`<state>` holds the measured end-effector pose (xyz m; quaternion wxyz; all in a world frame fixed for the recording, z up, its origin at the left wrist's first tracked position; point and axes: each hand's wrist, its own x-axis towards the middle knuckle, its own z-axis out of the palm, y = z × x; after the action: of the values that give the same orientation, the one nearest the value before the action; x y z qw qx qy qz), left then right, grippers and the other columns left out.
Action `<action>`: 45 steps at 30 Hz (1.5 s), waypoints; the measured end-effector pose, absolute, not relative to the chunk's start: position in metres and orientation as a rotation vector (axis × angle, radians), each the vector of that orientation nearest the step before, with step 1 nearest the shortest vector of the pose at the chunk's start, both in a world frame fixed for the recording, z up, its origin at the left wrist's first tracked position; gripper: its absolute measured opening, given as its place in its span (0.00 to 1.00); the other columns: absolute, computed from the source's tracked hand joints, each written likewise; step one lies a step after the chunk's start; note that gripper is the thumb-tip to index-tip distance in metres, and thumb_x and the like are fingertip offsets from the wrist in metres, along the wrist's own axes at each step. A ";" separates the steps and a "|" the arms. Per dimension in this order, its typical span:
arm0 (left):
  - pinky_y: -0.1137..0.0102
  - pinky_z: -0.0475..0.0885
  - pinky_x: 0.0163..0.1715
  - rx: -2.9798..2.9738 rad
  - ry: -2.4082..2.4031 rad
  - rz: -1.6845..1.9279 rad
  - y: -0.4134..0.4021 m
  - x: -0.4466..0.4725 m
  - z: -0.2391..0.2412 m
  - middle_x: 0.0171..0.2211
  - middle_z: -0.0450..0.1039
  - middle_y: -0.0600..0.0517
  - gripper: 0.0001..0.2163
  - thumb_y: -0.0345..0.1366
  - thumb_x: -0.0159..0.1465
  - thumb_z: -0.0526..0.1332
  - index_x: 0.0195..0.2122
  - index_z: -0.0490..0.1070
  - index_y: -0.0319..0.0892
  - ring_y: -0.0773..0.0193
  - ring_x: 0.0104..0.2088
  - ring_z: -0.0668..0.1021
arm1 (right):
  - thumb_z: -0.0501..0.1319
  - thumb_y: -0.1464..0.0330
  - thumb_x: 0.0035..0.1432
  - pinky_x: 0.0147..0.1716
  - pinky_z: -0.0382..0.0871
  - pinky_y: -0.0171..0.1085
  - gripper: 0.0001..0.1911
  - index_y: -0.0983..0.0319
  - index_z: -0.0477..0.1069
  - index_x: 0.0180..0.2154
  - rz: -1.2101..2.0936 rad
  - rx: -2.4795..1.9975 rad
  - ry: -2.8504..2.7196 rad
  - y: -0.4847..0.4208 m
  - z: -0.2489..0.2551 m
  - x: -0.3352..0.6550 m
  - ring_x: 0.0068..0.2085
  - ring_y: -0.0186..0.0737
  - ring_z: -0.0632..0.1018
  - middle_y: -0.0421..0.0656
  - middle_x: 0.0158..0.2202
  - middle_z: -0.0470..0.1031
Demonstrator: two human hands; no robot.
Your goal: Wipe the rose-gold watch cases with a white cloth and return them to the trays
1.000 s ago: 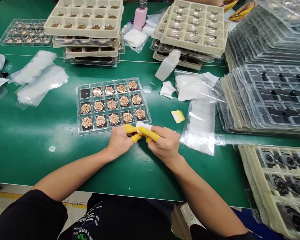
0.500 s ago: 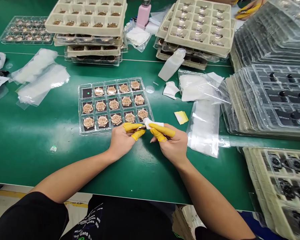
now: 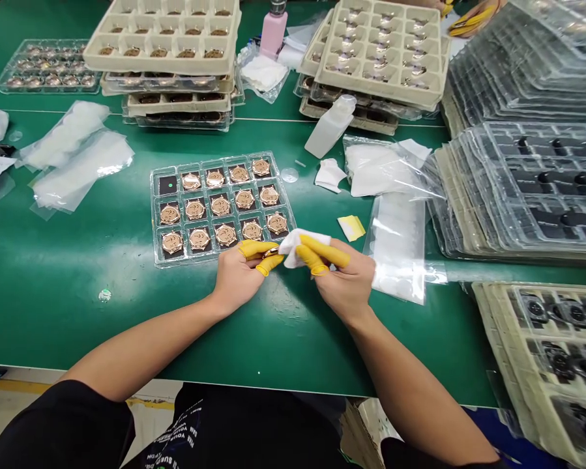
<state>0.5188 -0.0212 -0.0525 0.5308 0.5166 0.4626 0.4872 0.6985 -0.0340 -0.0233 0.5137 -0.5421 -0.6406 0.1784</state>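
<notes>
Left hand: the left hand (image 3: 241, 273) pinches a watch (image 3: 272, 252) narrowly between thumb and finger.
Right hand: the right hand (image 3: 346, 280) grips a white cloth (image 3: 290, 245).
Watch: above the green table (image 3: 136, 260), beside the clear tray's (image 3: 154, 218) near right corner; partly hidden.
Just changed: the hands, together a second ago, have parted slightly; the cloth spreads wider, apparently leaving the watch less covered for the work.
Watch direction: edge-on, visible end towards the cloth, long axis rising slightly rightward.
</notes>
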 end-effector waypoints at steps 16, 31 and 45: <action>0.62 0.83 0.47 1.248 1.105 1.137 -0.020 0.517 -0.052 0.41 0.81 0.47 0.10 0.33 0.57 0.71 0.41 0.83 0.44 0.60 0.40 0.85 | 0.73 0.61 0.52 0.34 0.81 0.40 0.12 0.53 0.84 0.41 0.987 -1.201 -1.250 -0.034 -0.021 0.699 0.34 0.38 0.81 0.41 0.36 0.83; 0.62 0.81 0.47 1.328 1.015 1.188 -0.019 0.514 -0.062 0.41 0.83 0.48 0.10 0.34 0.59 0.71 0.43 0.83 0.47 0.59 0.43 0.83 | 0.70 0.65 0.57 0.38 0.80 0.38 0.12 0.53 0.83 0.45 0.980 -1.211 -1.424 -0.034 -0.028 0.694 0.39 0.38 0.82 0.41 0.40 0.84; 0.68 0.82 0.38 1.543 1.048 1.144 -0.021 0.514 -0.046 0.36 0.84 0.49 0.08 0.29 0.58 0.69 0.38 0.84 0.44 0.61 0.35 0.84 | 0.65 0.75 0.58 0.28 0.75 0.33 0.14 0.53 0.84 0.43 0.454 -1.079 -1.764 -0.035 -0.028 0.697 0.32 0.36 0.82 0.40 0.35 0.84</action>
<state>0.5137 -0.0207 -0.0456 0.4590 0.6264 0.4255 0.4647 0.6972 -0.0350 -0.0285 0.4901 -0.4442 -0.7263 0.1871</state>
